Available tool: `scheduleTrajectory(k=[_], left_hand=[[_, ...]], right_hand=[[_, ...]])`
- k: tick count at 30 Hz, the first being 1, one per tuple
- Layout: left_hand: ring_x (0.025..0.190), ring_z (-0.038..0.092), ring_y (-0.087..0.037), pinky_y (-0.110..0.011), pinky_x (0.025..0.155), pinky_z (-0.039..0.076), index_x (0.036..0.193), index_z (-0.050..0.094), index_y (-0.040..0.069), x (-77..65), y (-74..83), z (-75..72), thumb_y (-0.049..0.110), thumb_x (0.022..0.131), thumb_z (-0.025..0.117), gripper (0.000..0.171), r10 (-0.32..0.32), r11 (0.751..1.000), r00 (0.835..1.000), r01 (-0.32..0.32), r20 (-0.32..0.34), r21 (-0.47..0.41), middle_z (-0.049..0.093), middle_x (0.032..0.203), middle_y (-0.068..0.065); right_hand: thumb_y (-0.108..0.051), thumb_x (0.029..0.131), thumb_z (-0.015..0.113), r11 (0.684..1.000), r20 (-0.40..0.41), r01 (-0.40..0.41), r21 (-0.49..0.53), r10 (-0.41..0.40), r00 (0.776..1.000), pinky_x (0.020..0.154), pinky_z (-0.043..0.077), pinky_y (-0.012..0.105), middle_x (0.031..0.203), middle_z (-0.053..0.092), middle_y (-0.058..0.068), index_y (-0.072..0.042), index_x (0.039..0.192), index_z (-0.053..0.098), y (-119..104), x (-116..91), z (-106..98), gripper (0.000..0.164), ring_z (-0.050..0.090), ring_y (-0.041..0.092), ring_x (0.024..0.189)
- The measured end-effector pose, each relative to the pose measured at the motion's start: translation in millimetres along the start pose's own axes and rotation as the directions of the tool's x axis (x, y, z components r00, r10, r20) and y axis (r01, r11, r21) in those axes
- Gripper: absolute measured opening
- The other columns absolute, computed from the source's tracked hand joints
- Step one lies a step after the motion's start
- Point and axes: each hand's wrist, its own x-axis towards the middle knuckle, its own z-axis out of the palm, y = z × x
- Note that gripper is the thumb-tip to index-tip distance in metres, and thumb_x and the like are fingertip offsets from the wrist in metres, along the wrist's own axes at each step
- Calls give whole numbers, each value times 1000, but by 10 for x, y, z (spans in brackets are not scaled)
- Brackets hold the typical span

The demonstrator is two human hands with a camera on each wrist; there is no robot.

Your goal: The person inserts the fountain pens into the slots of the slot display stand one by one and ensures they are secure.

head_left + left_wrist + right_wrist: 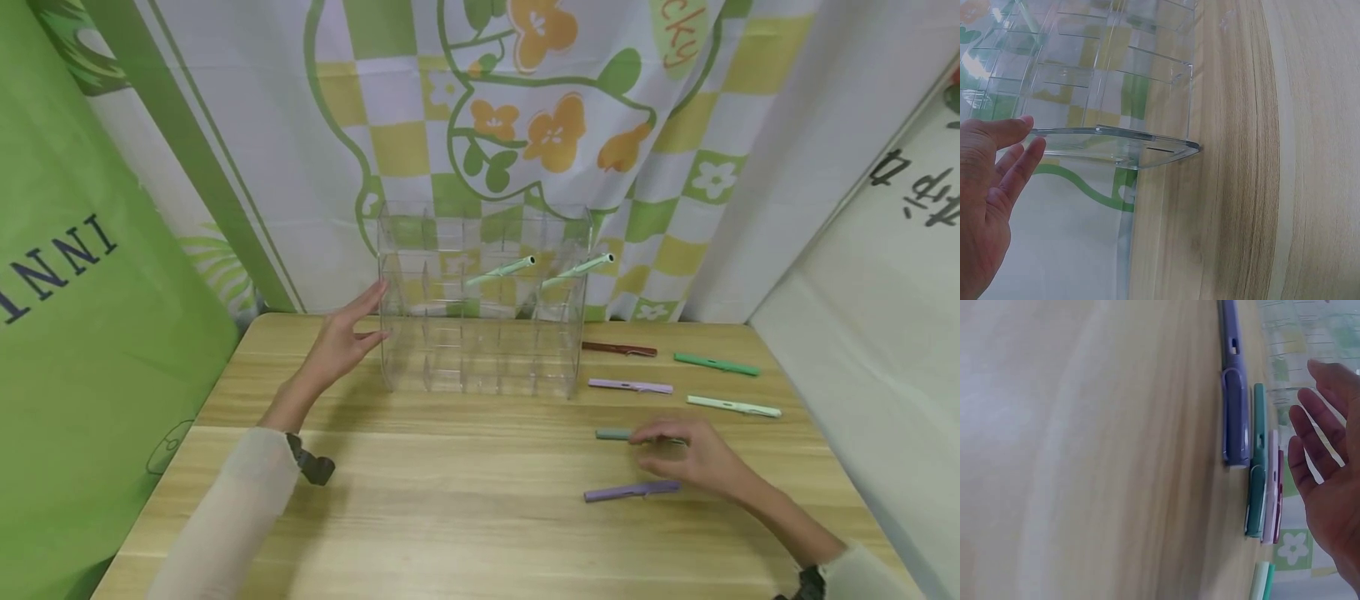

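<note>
A clear acrylic rack with many compartments stands upright at the back of the table. My left hand touches its left side wall, fingertips at the panel's edge. Two pale green pens, a left one and a right one, stick out of the rack at a slant. My right hand hovers over a teal pen and partly covers it from above; in the right wrist view its fingers are loosely bent with nothing between them. A purple pen lies nearer the front.
Behind the teal pen lie a lilac pen and a dark red pen. Further right are a green pen and a pale green pen. A patterned curtain hangs behind the wooden table.
</note>
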Motion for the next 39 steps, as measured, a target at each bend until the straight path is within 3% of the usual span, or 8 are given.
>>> scheduleTrajectory(k=[8, 17, 23, 39], left_hand=[[138, 55, -48, -38, 86, 67, 159, 44, 2, 1, -7, 0, -17, 85, 79, 84, 10, 1000, 1000, -10, -1, 4, 37, 167, -19], [137, 56, -47, -32, 85, 66, 159, 44, 2, -2, -15, -2, -16, 86, 79, 84, 9, 1000, 1000, -9, 2, 19, 38, 167, -19], [137, 55, -47, -36, 85, 67, 159, 44, 2, -4, -21, 8, -16, 86, 79, 83, 7, 1000, 1000, -7, -2, 19, 38, 166, -19], [137, 56, -47, -36, 86, 67, 159, 43, 1, -8, -9, 2, -16, 86, 79, 83, -3, 1000, 1000, 3, 5, 7, 37, 167, -18]], right_hand=[[4, 75, 92, 998, 39, 49, 38, -51, 998, 76, 64, 25, 104, 79, 7, -3, 107, 79, 22, -135, 16, 35, 72, 14, 91], [-1, 75, 94, 995, 82, 66, 69, -71, 994, 99, 56, 13, 105, 80, 6, -8, 107, 81, 35, -274, 52, 35, 73, 14, 101], [3, 74, 93, 991, 77, 85, 102, -93, 993, 97, 58, 14, 103, 79, 7, -7, 105, 81, 73, -330, 45, 35, 73, 16, 99], [0, 77, 92, 995, 93, 16, 103, -26, 995, 93, 58, 13, 102, 78, 3, -13, 100, 84, 104, -400, 82, 27, 72, 15, 98]])
